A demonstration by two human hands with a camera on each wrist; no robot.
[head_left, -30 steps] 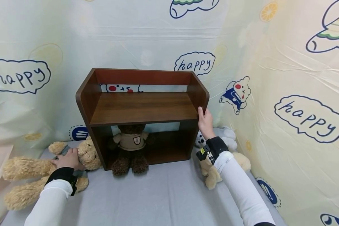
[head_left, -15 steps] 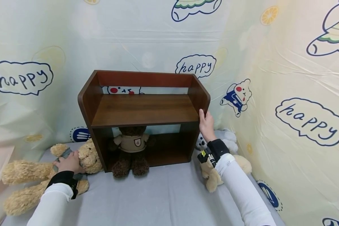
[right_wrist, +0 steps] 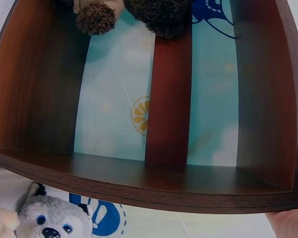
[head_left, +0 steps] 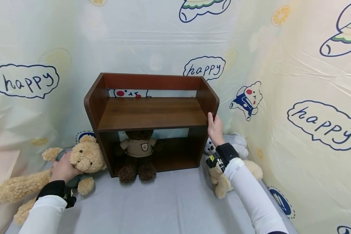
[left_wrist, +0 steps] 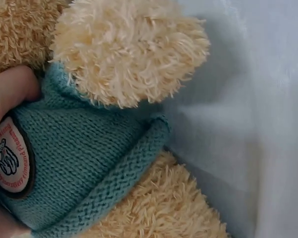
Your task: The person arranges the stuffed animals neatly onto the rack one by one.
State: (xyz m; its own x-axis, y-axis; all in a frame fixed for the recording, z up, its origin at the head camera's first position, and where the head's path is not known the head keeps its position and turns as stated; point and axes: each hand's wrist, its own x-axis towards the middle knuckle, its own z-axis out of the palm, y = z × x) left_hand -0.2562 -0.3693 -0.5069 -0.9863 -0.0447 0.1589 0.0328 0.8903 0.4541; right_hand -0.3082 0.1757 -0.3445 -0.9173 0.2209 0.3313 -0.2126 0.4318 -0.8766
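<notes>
My left hand (head_left: pixel 62 168) grips a tan teddy bear (head_left: pixel 88 156) round its body, at the left of a dark brown wooden shelf (head_left: pixel 152 112). The bear lies on its side, head toward the shelf. Up close in the left wrist view, its green knitted sweater (left_wrist: pixel 84 153) carries a round patch, and my thumb presses into the knit. My right hand (head_left: pixel 215 129) holds the front edge of the shelf's right side panel. Inside the lower compartment sits a dark brown teddy bear (head_left: pixel 138 148) in a beige shirt, its head partly hidden by the middle board.
Right of the shelf, partly behind my right arm, lie a grey and white husky plush (right_wrist: pixel 55 218) and a beige plush (head_left: pixel 220 182). A grey cloth (head_left: pixel 163 201) covers the surface. Printed curtains (head_left: pixel 152 39) hang behind and at the right.
My left hand has turned the tan bear and raised its upper body, so its face now shows toward the camera. The right hand stays on the shelf's side.
</notes>
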